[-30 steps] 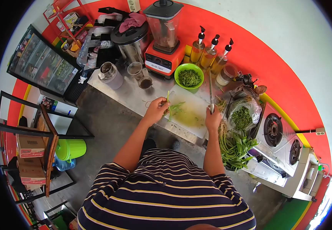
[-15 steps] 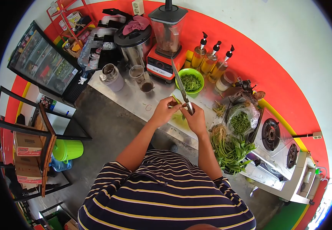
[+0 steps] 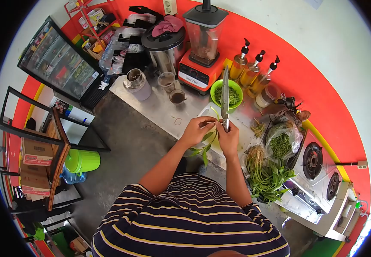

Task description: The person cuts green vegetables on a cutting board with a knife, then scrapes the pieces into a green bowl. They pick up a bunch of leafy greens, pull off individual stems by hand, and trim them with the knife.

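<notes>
My right hand [image 3: 228, 140] is closed round the handle of a knife [image 3: 225, 96], its long blade pointing up and away from me. Close beside it, the fingers of my left hand [image 3: 197, 132] pinch a leafy green stem [image 3: 205, 150]. The stem's leaves hang below my hands, and a thin piece shows above the fingertips. Under both hands lies a pale cutting board [image 3: 204, 112], partly covered by them. A green bowl [image 3: 215, 91] of chopped greens [image 3: 232, 96] stands just beyond the blade.
A bundle of leafy greens [image 3: 269, 177] and a plastic bag of chopped greens [image 3: 281, 145] lie right, near the stove [image 3: 322, 171]. A blender [image 3: 200, 64], pump bottles [image 3: 249, 70] and cups [image 3: 177, 97] line the steel counter [image 3: 151, 112].
The view has shifted, so the counter sits further right. The knife blade has swung more upright, and the leafy stem now hangs below my hands.
</notes>
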Demonstrator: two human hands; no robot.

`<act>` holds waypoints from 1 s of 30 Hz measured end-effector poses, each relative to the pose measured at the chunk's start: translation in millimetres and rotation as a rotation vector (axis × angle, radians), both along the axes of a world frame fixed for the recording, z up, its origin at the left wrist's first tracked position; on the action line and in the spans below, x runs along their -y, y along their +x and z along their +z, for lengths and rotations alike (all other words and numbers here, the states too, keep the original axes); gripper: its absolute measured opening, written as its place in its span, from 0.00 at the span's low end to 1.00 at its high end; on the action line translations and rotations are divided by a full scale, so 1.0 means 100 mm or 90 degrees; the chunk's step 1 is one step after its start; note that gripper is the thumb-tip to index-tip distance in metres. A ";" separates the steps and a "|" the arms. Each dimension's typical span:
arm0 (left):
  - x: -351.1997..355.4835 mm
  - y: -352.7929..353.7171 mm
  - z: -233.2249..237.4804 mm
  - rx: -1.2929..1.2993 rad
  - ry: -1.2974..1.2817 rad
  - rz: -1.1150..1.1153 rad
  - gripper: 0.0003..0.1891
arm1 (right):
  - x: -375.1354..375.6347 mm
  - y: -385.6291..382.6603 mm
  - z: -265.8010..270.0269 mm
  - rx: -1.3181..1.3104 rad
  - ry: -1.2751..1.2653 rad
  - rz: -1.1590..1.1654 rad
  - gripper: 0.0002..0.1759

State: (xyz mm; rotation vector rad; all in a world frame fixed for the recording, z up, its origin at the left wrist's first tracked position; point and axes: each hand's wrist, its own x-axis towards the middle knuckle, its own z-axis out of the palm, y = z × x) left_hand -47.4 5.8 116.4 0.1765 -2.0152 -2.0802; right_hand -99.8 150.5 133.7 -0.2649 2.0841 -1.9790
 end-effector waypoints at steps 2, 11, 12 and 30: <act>-0.02 0.01 0.01 0.064 0.089 -0.044 0.12 | 0.02 -0.02 0.02 0.031 -0.044 0.005 0.11; -0.03 -0.07 0.08 0.001 -0.004 -0.033 0.11 | 0.03 -0.13 0.00 0.007 -0.052 -0.010 0.12; -0.02 -0.09 0.06 0.000 -0.004 -0.030 0.11 | 0.04 -0.14 0.01 0.006 -0.052 -0.008 0.12; 0.40 -0.08 0.23 0.001 -0.012 0.056 0.09 | 0.49 -0.37 0.12 -0.103 0.021 0.093 0.12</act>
